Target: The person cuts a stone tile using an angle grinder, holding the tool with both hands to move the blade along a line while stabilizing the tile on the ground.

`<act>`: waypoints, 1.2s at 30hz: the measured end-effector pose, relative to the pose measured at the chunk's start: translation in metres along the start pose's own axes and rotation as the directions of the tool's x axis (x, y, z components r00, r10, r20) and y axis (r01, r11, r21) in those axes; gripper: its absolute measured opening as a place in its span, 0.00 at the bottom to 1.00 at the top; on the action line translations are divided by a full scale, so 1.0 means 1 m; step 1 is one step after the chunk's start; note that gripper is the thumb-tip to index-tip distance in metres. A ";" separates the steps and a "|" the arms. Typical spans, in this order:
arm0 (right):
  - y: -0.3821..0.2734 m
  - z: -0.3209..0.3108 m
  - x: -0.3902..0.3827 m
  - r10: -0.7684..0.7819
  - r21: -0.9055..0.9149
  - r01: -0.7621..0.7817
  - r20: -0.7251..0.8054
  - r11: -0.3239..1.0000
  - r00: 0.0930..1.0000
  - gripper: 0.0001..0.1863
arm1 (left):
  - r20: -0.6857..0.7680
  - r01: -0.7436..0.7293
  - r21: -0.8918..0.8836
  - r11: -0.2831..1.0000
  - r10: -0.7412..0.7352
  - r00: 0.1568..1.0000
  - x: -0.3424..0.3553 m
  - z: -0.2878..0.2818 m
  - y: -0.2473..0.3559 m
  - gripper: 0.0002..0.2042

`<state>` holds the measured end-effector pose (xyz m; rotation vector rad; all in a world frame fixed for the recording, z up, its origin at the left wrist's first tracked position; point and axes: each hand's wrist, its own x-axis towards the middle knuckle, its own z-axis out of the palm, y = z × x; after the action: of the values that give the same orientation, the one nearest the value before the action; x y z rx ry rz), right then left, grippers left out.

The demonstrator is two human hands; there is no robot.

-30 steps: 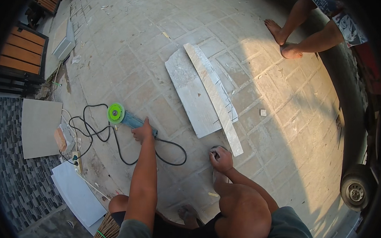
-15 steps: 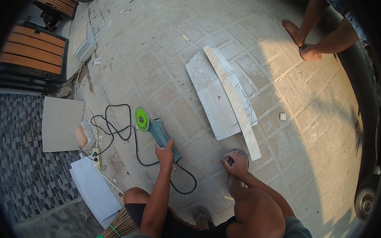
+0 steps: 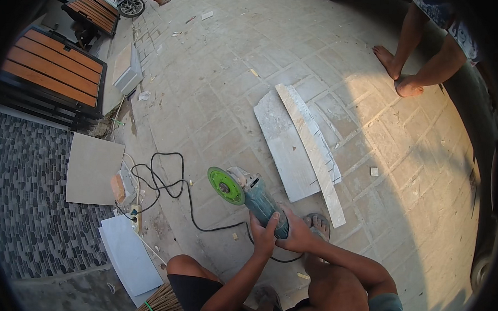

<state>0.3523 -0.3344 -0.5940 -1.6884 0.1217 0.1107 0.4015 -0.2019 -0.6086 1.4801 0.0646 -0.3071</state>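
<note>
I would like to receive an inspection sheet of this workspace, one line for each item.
Surface: paved ground, partly sunlit; on it a pale slab with a narrow stone strip on top.
Job's things: angle grinder with green disc.
Clutter: small square chip, beige panel, white sheets, straw broom.
Hands: left hand grips the grinder's body; right hand holds its rear end.
Cables: black cord in loops on the ground; white cable beside a power strip.
Surroundings: another person's bare feet; motorcycle; slatted gate.
</note>
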 end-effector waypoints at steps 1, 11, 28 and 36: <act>0.001 -0.007 -0.001 -0.007 -0.003 0.007 -0.010 1.000 1.000 0.55 | 0.070 0.064 -0.116 0.991 -0.056 0.996 0.005 -0.003 -0.005 0.27; 0.018 -0.023 -0.008 0.162 -0.268 -0.137 0.072 0.954 0.984 0.45 | 0.078 0.354 -0.273 0.895 -0.346 0.935 0.022 -0.002 0.003 0.22; -0.015 -0.090 0.044 0.137 0.392 -0.034 -0.240 0.920 0.961 0.37 | 0.338 -0.144 0.175 0.974 0.078 0.938 0.019 0.043 0.059 0.29; -0.046 -0.116 0.036 0.276 0.833 -0.020 -0.161 0.554 0.947 0.33 | 0.632 -0.666 0.239 0.707 0.407 0.659 0.015 0.054 0.041 0.33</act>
<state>0.3948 -0.4445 -0.5398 -0.7106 0.4625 -0.0601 0.4182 -0.2553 -0.5674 1.7393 -0.9852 -0.2272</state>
